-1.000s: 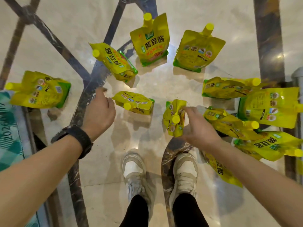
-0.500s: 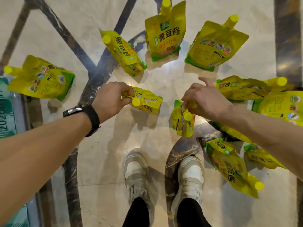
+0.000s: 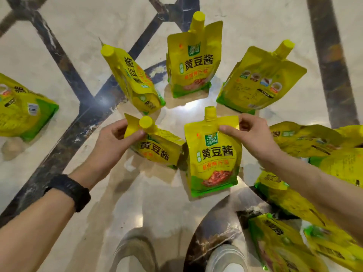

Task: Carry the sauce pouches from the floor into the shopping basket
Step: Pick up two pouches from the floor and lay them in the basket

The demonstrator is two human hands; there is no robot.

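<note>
Several yellow sauce pouches with yellow caps lie and stand on the marble floor. My left hand [image 3: 114, 142] pinches the top of one pouch [image 3: 157, 148] just below its cap, the pouch tilted to the right. My right hand [image 3: 249, 138] pinches the top right corner of a second pouch [image 3: 214, 158], which hangs upright with its label facing me. Three more pouches stand behind them: one on the left [image 3: 135, 81], one in the middle [image 3: 193, 63] and one on the right [image 3: 259, 81]. The shopping basket is not in view.
Another pouch [image 3: 21, 108] lies at the far left. A heap of pouches [image 3: 306, 193] covers the floor on the right. My two shoes [image 3: 135, 252] stand at the bottom of the view. Dark inlay bands [image 3: 64, 65] cross the pale floor.
Both hands have closed on a pouch each and lifted them off the floor. The right pouch now hangs upright facing me. The view has dropped closer to the floor.
</note>
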